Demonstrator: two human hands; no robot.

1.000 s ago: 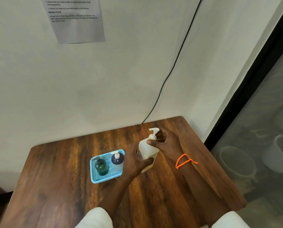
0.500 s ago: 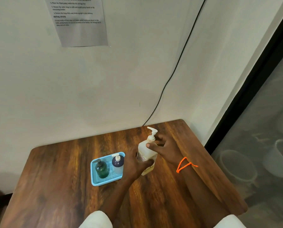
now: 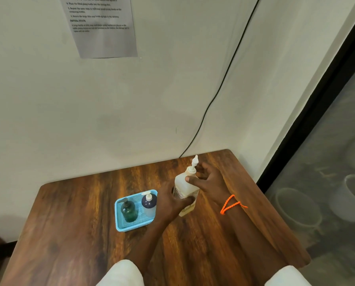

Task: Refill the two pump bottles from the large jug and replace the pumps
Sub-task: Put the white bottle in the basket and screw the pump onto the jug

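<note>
Both hands grip the smooth white plastic jug: left hand wraps its body, right hand curls near the pump neck. It stands on the grained wooden tabletop, beside a blue mesh tray holding a rounded green bottle and a dark-topped bottle.

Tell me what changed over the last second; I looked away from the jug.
The pump head on the jug turned, its nozzle swinging from sideways to pointing away. The right hand works at the pump collar; the left hand grips the jug's body as before. Both small bottles stayed in the blue tray.
</note>
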